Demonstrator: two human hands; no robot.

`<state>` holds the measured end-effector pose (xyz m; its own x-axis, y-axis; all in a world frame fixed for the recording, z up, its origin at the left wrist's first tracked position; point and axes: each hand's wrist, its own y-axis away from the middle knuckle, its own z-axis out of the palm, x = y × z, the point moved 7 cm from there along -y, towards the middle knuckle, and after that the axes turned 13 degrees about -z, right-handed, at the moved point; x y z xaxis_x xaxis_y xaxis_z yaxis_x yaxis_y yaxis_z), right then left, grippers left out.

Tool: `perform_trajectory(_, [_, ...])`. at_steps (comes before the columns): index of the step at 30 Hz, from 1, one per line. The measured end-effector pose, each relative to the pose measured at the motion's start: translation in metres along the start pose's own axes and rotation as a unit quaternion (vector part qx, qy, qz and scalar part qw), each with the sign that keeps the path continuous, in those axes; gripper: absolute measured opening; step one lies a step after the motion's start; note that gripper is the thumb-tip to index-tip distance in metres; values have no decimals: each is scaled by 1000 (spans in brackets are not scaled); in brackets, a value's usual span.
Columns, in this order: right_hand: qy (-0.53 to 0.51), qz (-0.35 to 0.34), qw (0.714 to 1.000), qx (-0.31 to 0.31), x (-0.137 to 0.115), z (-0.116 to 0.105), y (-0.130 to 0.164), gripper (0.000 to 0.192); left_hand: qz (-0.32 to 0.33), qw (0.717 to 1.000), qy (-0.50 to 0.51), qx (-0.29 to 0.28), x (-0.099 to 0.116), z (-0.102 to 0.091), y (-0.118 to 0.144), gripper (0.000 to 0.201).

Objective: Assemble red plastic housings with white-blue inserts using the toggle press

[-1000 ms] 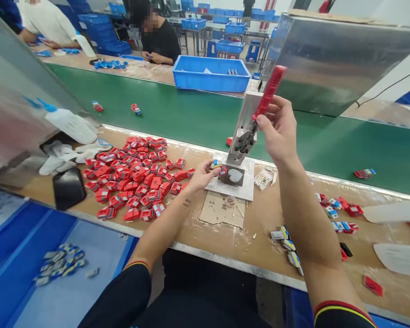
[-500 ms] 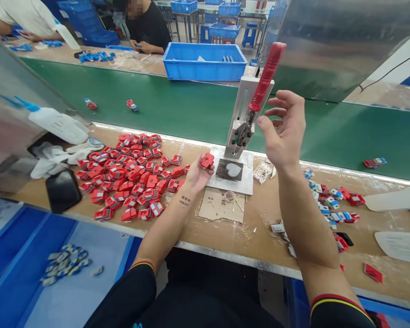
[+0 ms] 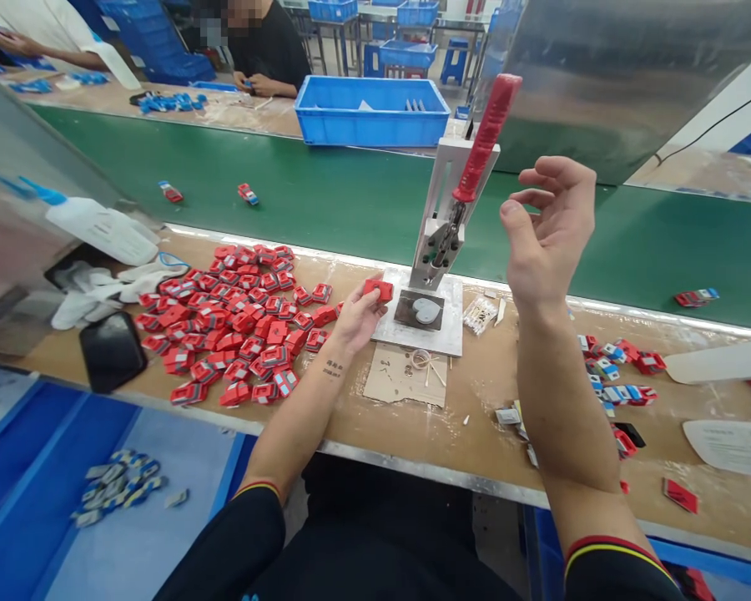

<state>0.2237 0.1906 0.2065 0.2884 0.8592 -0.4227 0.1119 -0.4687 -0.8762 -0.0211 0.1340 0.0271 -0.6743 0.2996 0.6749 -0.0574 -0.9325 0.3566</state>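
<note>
Small red part [image 3: 379,290] pinched in left hand [image 3: 355,317] fingertips, just beside the press base plate [image 3: 422,334]. Right hand [image 3: 547,234] open, fingers loosely curled, empty, apart from the upright red lever [image 3: 485,138]. Red parts pile [image 3: 238,321] left.

Both bare forearms emerge from short black sleeves [image 3: 238,534] cuffed with thin red and yellow stripes, and small dark lettering [image 3: 333,368] marks the left wrist.

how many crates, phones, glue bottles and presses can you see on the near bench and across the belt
blue crate: 1
black phone: 1
glue bottle: 1
press: 1
total: 4
The left hand holds one red part beside the press; the right hand is empty.
</note>
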Motion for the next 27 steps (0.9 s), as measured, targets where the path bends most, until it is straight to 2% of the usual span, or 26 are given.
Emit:
perform_trajectory(3, [-11,-9,1000,0,3,-2,-1,50,-10,1000,26,-1,-3,6,2,40])
perform_trajectory(7, [-10,-24,1000,7,0,1,-13,48,-4,1000,9,23,-1,8,-2,36])
perform_trajectory(13, [-8,-46,999,-24,-12,18,-38,54,-55,998,5,5,-3,14,-10,16])
perform_trajectory(15, [0,-39,999,-13,-18,13,-26,53,-80,996,30,-19,-6,17,-10,10])
perform_trajectory(18, [38,20,999,-18,-17,0,19,44,-91,993,46,-59,-7,17,-10,17])
perform_trajectory(20, [67,89,988,-103,-5,3,60,33,-71,995,4,-66,-5,15,-13,29])
perform_trajectory(22, [86,134,963,-219,9,16,99,27,-42,996,-59,-61,-2,12,-18,42])
perform_trajectory(25, [119,150,919,-345,27,42,140,30,30,985,-165,-40,5,11,-26,51])
perform_trajectory(27, [136,150,900,-387,36,58,152,33,83,968,-235,-38,10,13,-27,53])
